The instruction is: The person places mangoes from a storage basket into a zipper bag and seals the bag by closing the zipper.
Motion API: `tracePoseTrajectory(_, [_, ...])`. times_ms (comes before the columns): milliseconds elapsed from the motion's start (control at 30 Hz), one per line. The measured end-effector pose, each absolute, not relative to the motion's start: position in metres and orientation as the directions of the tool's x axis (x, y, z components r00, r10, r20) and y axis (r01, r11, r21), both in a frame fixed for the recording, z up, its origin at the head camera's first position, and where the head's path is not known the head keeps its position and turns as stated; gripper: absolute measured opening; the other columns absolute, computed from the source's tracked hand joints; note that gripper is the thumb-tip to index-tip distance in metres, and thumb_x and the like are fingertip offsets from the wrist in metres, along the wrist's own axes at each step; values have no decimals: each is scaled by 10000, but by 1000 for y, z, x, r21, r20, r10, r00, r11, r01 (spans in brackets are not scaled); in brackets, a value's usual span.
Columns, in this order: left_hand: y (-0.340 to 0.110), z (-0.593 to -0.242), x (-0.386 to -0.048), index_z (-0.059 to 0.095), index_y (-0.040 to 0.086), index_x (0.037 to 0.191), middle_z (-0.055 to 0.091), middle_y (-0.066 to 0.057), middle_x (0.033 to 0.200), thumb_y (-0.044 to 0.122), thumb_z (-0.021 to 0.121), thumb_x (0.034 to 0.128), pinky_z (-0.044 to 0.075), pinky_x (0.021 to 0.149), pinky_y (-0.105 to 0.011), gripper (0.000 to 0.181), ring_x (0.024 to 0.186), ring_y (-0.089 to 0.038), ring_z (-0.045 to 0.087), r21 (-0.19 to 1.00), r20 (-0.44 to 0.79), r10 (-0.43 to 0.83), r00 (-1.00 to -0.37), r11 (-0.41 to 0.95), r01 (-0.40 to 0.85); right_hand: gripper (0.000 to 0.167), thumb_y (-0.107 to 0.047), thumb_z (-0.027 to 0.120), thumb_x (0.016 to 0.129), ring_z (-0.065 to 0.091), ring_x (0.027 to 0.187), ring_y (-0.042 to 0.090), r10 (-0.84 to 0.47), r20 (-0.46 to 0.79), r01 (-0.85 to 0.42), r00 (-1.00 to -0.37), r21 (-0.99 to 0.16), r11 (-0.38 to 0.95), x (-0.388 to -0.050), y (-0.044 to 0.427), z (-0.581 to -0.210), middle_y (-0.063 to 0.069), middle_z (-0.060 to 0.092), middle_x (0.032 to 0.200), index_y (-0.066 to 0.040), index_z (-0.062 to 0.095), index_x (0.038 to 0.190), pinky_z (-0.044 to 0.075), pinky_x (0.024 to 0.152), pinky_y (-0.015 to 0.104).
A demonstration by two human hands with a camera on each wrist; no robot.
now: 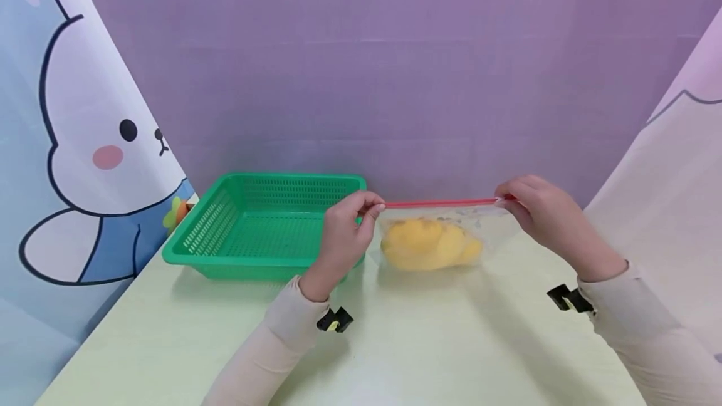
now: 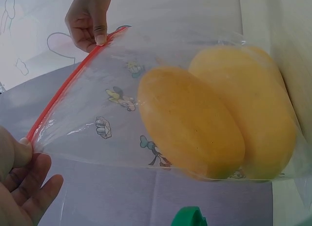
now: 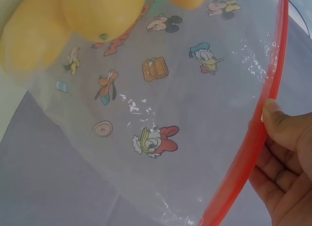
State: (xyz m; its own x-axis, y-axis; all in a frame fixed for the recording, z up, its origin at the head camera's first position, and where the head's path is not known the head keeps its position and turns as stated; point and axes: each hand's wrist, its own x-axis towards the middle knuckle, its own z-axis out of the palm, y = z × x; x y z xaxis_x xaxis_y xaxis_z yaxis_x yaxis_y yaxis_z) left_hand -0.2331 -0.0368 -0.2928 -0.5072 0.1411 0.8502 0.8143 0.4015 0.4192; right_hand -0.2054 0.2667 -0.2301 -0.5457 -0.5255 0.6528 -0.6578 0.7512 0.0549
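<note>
A clear zip bag [image 2: 87, 123] printed with cartoon figures hangs between my hands, its red zip strip [image 1: 440, 203] stretched nearly level in the head view. Several yellow mangoes [image 1: 429, 244] lie at the bottom of the bag, close to the tabletop. My left hand [image 1: 348, 237] pinches the strip's left end between thumb and forefinger. Near the other end, my right hand [image 1: 549, 221] pinches the strip, thumb [image 3: 280, 123] on its near face in the right wrist view. A small whitish piece shows by that thumb. Whether the zip is sealed all along, I cannot tell.
A green plastic basket [image 1: 264, 262] with slotted walls stands left of the bag, partly behind my left hand. The pale table [image 1: 417, 343] meets a purple backdrop [image 1: 395, 80]. A cartoon-printed curtain [image 1: 84, 111] hangs at the left, and a pale one [image 1: 677, 205] at the right.
</note>
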Motion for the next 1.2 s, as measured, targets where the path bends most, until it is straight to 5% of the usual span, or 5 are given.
tracePoseTrajectory(633, [-32, -293, -240, 660, 35, 860, 660, -46, 790, 64, 635, 890, 503, 633, -202, 49, 678, -105, 600, 420, 849, 138, -510, 411, 809, 305, 149, 749, 641, 585, 796, 253, -523, 640, -649, -563, 49, 759, -216, 282, -232, 84, 642, 842, -18, 642, 873, 486, 659, 382])
tracePoseTrajectory(1200, [-35, -292, -242, 658, 30, 852, 655, -61, 776, 64, 624, 898, 505, 625, -207, 66, 666, -113, 596, 424, 853, 128, -507, 397, 814, 338, 164, 759, 621, 578, 792, 234, -519, 683, -649, -514, 85, 756, -222, 288, -235, 84, 637, 838, -12, 644, 887, 464, 661, 344])
